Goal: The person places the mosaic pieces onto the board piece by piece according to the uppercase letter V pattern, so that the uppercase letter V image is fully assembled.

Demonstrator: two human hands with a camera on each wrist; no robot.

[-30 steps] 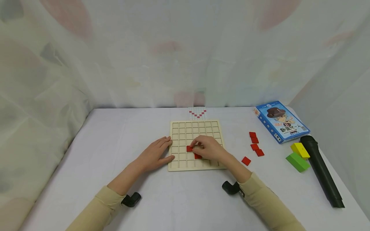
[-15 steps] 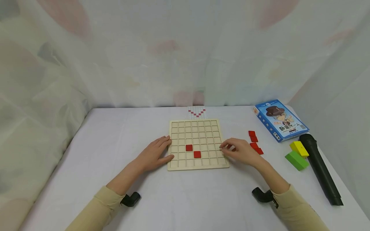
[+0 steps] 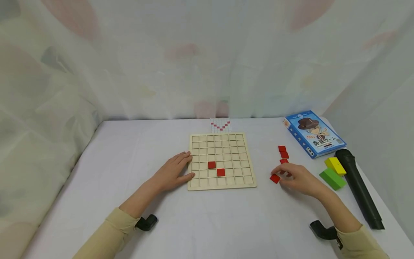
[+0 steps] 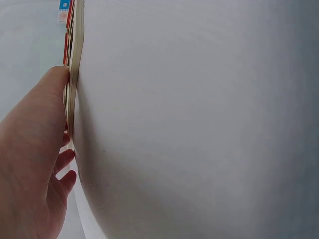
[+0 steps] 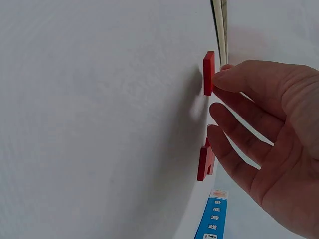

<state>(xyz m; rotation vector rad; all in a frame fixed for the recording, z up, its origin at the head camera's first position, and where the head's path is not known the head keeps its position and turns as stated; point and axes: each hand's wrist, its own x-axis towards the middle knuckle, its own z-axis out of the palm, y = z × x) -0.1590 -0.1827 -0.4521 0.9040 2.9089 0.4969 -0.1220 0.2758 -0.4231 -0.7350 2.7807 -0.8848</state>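
Note:
My left hand point(image 3: 171, 173) rests against the left edge of a wooden grid board point(image 3: 200, 184), its fingers fairly straight. On the board lie a red square tile point(image 3: 211, 165) and, one row nearer and one column right, another red tile point(image 3: 221, 172). To the right of the board, my right hand point(image 3: 299, 178) pinches a loose red tile point(image 3: 275, 178) at the table between thumb and index finger. The right wrist view has the thumb on this red tile point(image 5: 208, 74), the other fingers curved apart. Further red tiles point(image 3: 282, 148) lie behind that hand, partly covered by it.
A card with a red V pattern point(image 3: 221, 125) lies behind the board. At the right are a blue game box point(image 3: 315, 135), a yellow block point(image 3: 335, 166), a green block point(image 3: 332, 179) and a long black microphone-shaped object point(image 3: 359, 190).
My right hand has left the board and moved right to the loose red tile. Both red tiles on the board are uncovered. The left hand stays at the board's edge.

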